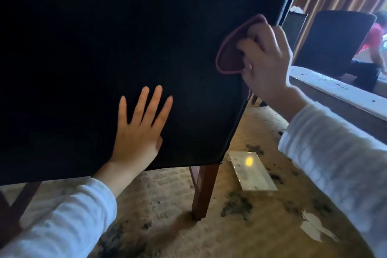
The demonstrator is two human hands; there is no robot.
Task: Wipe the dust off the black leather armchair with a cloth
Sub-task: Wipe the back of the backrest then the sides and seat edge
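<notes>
The black leather armchair (104, 37) fills the upper left of the view, showing one broad flat panel above reddish wooden legs (204, 190). My left hand (138, 130) lies flat on the lower part of that panel with its fingers straight and spread. My right hand (266, 58) grips a folded dark red cloth (229, 52) and holds it against the panel near its right edge.
The worn beige carpet (167, 205) is stained with dark patches. A clear plastic sheet (251, 172) and white paper scraps (314, 228) lie on it. A long low platform (339, 92) runs along the right, with a second black chair (333, 40), a person in red (374, 37) and curtains behind.
</notes>
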